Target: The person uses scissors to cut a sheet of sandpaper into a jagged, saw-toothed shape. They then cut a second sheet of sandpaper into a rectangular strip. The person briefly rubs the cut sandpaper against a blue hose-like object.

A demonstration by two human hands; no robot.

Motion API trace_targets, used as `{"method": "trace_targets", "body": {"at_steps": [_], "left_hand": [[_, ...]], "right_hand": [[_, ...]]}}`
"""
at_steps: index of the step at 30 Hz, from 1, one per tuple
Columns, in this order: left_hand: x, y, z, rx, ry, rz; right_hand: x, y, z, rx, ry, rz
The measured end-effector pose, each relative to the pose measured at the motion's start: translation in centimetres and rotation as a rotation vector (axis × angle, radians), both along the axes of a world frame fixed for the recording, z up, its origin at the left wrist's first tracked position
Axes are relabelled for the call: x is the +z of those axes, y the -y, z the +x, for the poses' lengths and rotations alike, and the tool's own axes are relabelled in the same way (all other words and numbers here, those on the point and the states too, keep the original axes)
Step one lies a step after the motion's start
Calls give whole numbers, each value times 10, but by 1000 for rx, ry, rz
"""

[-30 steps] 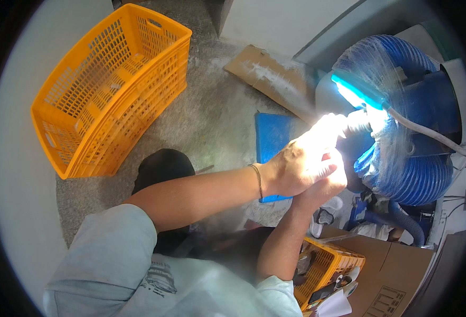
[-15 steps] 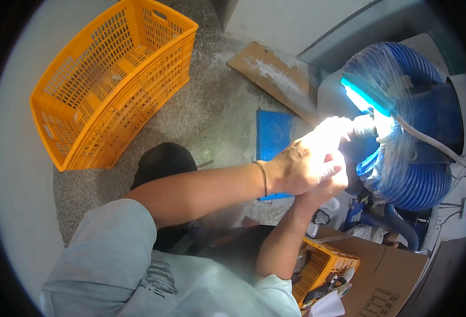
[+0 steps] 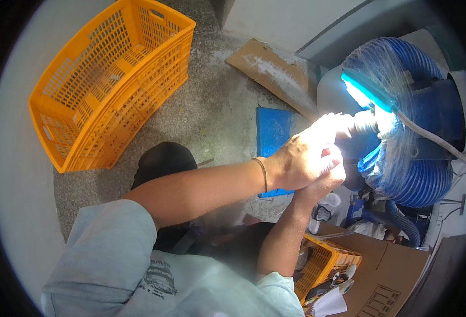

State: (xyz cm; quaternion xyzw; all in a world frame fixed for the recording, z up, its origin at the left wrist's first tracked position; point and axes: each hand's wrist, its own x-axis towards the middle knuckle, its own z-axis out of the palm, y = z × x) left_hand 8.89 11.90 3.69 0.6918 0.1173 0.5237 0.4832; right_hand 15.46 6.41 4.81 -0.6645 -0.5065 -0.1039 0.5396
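Observation:
Both hands are together in harsh glare under a teal-edged lamp [image 3: 369,89]. My left hand [image 3: 299,158], with a thin band at its wrist, reaches right, its fingers curled and washed out by light. Below and against it is my right hand [image 3: 327,177], also closed, thumb up. What they hold between them is lost in the brightness. Just past the left fingertips stands a grey ridged cylindrical piece [image 3: 365,122] in front of the blue machine; whether the fingers touch it I cannot tell.
A large orange slatted crate [image 3: 153,71] stands on the floor at upper left. Blue ribbed hose [image 3: 423,185] wrapped in clear film curves around the machine at right. A smaller orange basket [image 3: 317,267], a cardboard box [image 3: 386,259], a blue panel [image 3: 272,129] and flattened cardboard [image 3: 275,74] are nearby.
The hands stay together in nearly the same place by the ridged piece, with a small shift of the right hand upward. The whole view has moved slightly.

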Motion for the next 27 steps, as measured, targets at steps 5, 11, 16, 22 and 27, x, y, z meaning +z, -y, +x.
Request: {"method": "trace_targets", "body": {"at_steps": [5, 11, 16, 22, 27], "left_hand": [[0, -3, -1, -75, -20, -27], [-3, -2, 2, -15, 16, -15], [-2, -1, 4, 19, 32, 9], [1, -2, 0, 45, -10, 59], [5, -1, -1, -77, 44, -78]], "right_hand": [[1, 2, -2, 26, -70, -3], [-3, 0, -2, -23, 3, -37], [0, 2, 1, -6, -47, -28], [3, 1, -1, -29, -8, -57], [4, -1, 0, -21, 13, -23]]}}
